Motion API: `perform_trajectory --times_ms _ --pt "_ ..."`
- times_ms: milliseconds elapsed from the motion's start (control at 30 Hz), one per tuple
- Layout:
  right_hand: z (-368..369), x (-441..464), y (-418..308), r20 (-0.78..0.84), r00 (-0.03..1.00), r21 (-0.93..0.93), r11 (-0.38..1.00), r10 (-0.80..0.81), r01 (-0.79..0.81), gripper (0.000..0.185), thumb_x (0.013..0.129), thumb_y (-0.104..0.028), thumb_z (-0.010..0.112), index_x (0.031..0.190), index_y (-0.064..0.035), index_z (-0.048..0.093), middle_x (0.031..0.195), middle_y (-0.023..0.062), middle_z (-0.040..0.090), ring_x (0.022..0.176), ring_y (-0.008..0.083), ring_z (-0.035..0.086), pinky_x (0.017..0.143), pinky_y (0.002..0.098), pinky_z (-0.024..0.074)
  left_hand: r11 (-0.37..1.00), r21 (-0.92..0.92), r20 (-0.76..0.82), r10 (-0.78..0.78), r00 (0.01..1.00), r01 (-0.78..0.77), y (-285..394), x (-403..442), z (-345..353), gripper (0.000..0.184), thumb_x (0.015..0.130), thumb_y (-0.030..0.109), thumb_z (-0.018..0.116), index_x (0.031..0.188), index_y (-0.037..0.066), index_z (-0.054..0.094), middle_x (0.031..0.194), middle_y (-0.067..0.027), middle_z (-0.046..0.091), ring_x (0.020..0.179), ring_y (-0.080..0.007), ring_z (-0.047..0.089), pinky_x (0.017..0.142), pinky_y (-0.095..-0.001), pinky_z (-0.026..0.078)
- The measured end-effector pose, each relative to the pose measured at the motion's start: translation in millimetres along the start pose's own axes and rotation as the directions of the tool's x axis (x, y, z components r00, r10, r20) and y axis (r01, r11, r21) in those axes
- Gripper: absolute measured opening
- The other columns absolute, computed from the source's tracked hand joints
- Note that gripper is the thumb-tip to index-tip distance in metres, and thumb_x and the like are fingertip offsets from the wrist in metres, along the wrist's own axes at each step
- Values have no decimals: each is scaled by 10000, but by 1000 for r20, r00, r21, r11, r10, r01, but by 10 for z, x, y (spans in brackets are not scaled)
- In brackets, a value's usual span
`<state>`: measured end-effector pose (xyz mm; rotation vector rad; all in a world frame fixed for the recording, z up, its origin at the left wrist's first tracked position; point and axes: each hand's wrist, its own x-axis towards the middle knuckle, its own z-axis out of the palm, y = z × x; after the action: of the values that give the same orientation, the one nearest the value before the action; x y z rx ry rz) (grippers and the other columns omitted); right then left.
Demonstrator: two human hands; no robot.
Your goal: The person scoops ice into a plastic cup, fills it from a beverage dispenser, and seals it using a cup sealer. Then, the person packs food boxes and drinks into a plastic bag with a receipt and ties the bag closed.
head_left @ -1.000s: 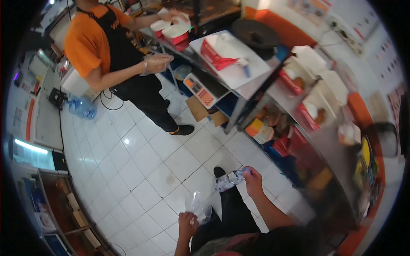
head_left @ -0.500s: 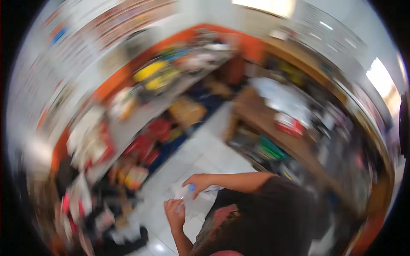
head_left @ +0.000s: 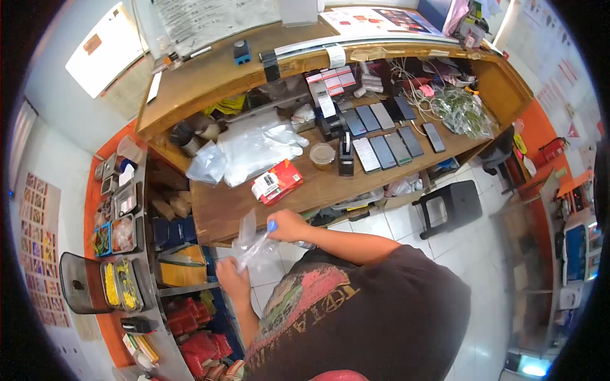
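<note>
My left hand point(head_left: 233, 277) pinches the lower edge of a crumpled clear plastic bag point(head_left: 259, 254). Close by on the right, my right hand point(head_left: 287, 227) is wrapped round a clear bottle, whose blue cap point(head_left: 272, 225) shows at the thumb; the hand and arm hide most of the bottle. Both hands are in front of the wooden desk's point(head_left: 219, 213) near edge. On the desk, a red and white box point(head_left: 277, 182) lies just beyond my right hand, beside clear plastic bags point(head_left: 254, 152) and a round lidded tub point(head_left: 322, 154).
Several phones point(head_left: 383, 152) lie in rows on the desk, near a black printer point(head_left: 329, 124) and a bag of green leaves point(head_left: 464, 111). A black stool point(head_left: 452, 208) stands at the right. On the left, a metal counter point(head_left: 155, 305) holds food containers point(head_left: 122, 284).
The view has swung from the co-worker and food counter to the wooden desk. My hands have come closer together, with the bag and the bottle still in them.
</note>
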<state>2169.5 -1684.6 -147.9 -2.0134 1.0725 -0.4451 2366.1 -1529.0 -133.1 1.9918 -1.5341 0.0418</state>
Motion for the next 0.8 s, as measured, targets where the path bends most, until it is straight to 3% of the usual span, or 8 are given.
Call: perform_trajectory --times_ms 267,367,400,467,533,600,733,800 --pt "-455 39 226 -175 962 240 957 211 -166 272 686 -274 756 752 -34 647 720 141 653 691 284 647 662 398 496 981 -116 -163 138 977 -158 157 1205 529 287 586 6 651 824 54 499 826 -127 518 794 -333 518 722 -423 424" --pt "-488 124 292 -80 977 448 883 196 -140 269 686 -246 784 737 -34 626 670 96 620 659 225 617 661 381 488 794 -547 -327 90 941 -266 212 1507 765 264 698 -14 643 896 44 478 991 -93 508 847 -239 532 872 -348 442" --pt "-445 169 294 -202 976 440 898 84 13 269 693 -233 789 742 -32 617 676 75 616 660 203 604 659 363 485 795 -552 -311 84 947 -251 79 1530 874 264 698 -14 643 896 44 478 991 -93 508 847 -239 532 872 -348 442" --pt "-408 309 251 -439 886 355 877 -149 324 273 707 -208 799 754 -29 598 686 34 607 661 158 576 655 328 479 379 -888 215 -158 964 261 -95 1683 989 263 753 -22 635 956 45 482 1044 -111 525 944 -179 528 849 -296 445" --pt "-463 411 189 -415 901 382 874 -129 301 271 694 -174 812 769 -33 594 699 20 598 687 151 580 672 310 475 584 -811 30 1 1000 24 -102 1810 986 206 760 -27 647 885 36 496 952 -89 569 877 -115 536 726 -270 456" --pt "-506 463 96 -119 969 521 844 216 -124 259 692 -159 808 783 -38 598 707 20 608 708 168 594 675 317 479 741 -667 295 163 942 81 -97 1939 857 174 758 5 685 783 16 513 763 -51 573 710 -103 529 621 -272 435" --pt "-496 542 -80 -138 959 384 905 249 -180 245 705 -172 790 767 -30 599 700 32 611 683 158 586 644 323 474 843 -530 185 17 983 85 -590 2207 1116 310 801 42 667 646 14 400 572 -30 392 567 -118 356 527 -304 349" --pt "-398 493 -32 -365 831 259 903 419 -342 237 717 -171 776 765 -20 600 685 48 613 642 127 562 598 320 461 864 -504 32 -8 999 23 -748 2418 1151 360 822 58 677 636 12 372 567 -57 339 548 -141 319 507 -330 319"
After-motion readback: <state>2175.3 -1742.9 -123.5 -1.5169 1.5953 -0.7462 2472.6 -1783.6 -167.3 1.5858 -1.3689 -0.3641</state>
